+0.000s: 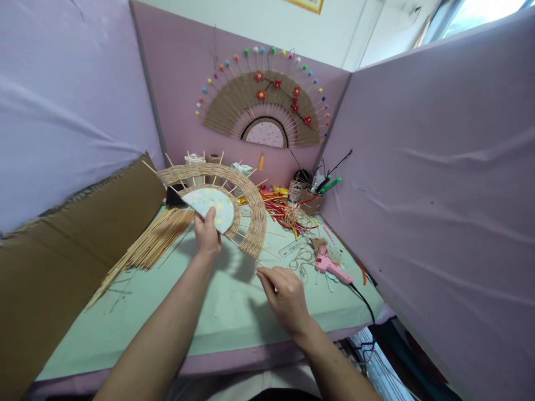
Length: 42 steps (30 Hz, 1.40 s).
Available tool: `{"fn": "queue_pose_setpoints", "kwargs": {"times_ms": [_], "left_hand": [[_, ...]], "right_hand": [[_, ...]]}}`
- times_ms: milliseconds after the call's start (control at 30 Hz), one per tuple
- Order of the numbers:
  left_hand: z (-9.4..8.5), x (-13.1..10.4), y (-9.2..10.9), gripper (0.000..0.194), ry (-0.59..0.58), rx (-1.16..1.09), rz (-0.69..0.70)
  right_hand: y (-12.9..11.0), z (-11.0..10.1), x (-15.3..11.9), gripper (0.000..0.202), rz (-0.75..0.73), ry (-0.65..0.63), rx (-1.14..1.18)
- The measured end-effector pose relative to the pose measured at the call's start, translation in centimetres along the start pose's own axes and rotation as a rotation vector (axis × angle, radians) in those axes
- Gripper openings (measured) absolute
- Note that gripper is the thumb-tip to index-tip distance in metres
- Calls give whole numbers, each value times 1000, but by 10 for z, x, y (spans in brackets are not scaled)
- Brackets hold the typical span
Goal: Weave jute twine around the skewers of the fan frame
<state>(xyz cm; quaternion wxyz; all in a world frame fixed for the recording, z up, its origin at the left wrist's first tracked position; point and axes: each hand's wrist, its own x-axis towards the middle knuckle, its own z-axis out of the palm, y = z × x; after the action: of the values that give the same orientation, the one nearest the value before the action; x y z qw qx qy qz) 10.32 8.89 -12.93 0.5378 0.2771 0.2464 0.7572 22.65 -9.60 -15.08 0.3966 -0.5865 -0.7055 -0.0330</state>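
My left hand (pixel 207 234) grips a half-round woven fan (pixel 254 214), thumb on top of its pale, patterned half-disc (pixel 213 203). Two bands of brown twine run around the disc, with thin wooden sticks fanning out through them and poking past the outer edge. The fan is held tilted above the table. Just off its lower right end, my right hand (pixel 284 289) is closed in a pinch, thumb against the forefinger. It is close to the tip of the lowest stick; what sits between the fingertips is too small to make out.
Bundled wooden sticks (pixel 154 239) lie left beside a cardboard panel (pixel 83 223). A pink glue gun (pixel 334 270), loose twine (pixel 303 262) and colourful pipe cleaners (pixel 284 214) are on the right. Pliers (pixel 332 185) stand in a holder. A decorated fan (pixel 234 106) hangs behind.
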Motion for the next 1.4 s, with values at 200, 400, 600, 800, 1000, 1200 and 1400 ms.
{"fn": "queue_pose_setpoints", "kwargs": {"times_ms": [200,400,600,800,1000,1200,1400], "left_hand": [[1,2,1,24,-3,13,-41],[4,3,6,19,119,4,-119],[7,-5,0,18,51,9,-196],[10,-18,-9,21,-40,-8,-253],[9,-16,-8,23,-2,-4,-297],[7,-17,-8,20,-47,4,-371],[8,-18,-6,15,-106,54,-396]], "right_hand": [[20,-8,4,18,185,172,218],[29,-1,-3,25,452,226,433],[28,8,6,29,519,195,581],[25,19,15,24,563,233,717],[33,26,15,24,770,247,1249],[33,10,17,26,919,157,1599],[35,-6,16,26,915,-71,1568]]}}
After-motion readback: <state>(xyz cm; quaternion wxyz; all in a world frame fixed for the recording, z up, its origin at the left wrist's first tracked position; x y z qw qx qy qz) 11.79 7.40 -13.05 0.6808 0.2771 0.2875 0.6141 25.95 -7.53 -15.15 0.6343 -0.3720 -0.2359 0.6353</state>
